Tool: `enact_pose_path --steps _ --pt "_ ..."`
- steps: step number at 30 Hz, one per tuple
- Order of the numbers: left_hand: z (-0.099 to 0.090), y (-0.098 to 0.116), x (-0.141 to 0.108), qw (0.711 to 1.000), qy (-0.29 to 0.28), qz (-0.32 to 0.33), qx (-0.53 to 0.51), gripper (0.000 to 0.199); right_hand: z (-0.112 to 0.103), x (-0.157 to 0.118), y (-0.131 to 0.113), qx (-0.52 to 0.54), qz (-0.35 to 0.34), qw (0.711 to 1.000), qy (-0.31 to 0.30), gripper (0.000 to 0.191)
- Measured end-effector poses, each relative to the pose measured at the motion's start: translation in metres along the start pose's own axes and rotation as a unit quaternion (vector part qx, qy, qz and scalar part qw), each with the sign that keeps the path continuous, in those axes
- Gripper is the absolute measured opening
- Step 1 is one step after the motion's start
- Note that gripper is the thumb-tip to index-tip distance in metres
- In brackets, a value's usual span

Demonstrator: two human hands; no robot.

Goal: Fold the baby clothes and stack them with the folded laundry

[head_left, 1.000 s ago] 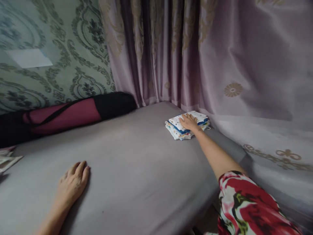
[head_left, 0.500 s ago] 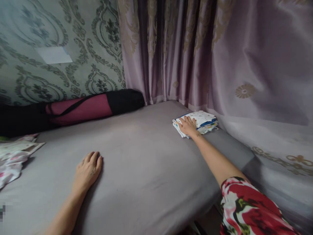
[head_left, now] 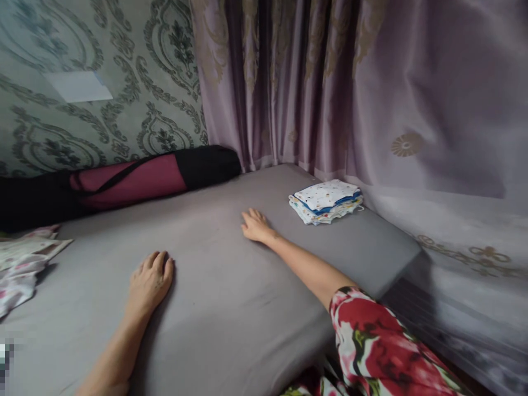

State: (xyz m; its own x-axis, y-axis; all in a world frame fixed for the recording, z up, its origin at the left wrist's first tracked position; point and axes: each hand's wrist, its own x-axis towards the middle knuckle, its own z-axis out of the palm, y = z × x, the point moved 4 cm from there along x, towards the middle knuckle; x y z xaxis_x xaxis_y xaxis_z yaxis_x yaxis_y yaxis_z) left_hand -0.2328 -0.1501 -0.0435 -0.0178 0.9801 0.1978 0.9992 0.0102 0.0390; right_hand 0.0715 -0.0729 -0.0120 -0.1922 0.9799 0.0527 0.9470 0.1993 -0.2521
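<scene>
My left hand (head_left: 150, 280) rests palm down on the grey bed sheet (head_left: 218, 308), fingers stretched forward and nothing in it. My right hand (head_left: 256, 225) is over the middle of the bed, fingers extended and holding nothing. To its right, apart from it, a neat stack of folded printed cloths (head_left: 328, 199) lies near the far right corner; the top one is white with small prints, with blue edges below it. At the left edge lies a loose pile of floral cloths (head_left: 25, 269), partly out of view.
A long black and maroon bag (head_left: 136, 179) lies along the patterned wall (head_left: 124, 71). Purple curtains (head_left: 330, 99) hang behind the bed's far edge and down its right side. A white sheet of paper (head_left: 80, 86) is on the wall.
My right hand has left the stack of folded cloths and moved left over the bed. My left hand stays in place. The view has shifted slightly.
</scene>
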Motion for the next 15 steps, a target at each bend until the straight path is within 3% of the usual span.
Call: enact_pose_path --steps 9,12,15 --pt "-0.008 0.008 0.001 1.000 0.009 0.001 -0.023 0.048 0.051 -0.008 -0.145 0.069 -0.129 0.987 -0.065 0.049" --pt "-0.016 0.012 -0.001 0.999 0.021 -0.024 -0.020 0.041 0.060 -0.016 -0.171 0.057 -0.136 0.987 -0.068 0.051" --pt "-0.016 0.018 -0.001 0.999 -0.031 0.013 -0.008 0.034 0.066 -0.019 -0.183 0.031 -0.135 0.989 -0.043 0.054"
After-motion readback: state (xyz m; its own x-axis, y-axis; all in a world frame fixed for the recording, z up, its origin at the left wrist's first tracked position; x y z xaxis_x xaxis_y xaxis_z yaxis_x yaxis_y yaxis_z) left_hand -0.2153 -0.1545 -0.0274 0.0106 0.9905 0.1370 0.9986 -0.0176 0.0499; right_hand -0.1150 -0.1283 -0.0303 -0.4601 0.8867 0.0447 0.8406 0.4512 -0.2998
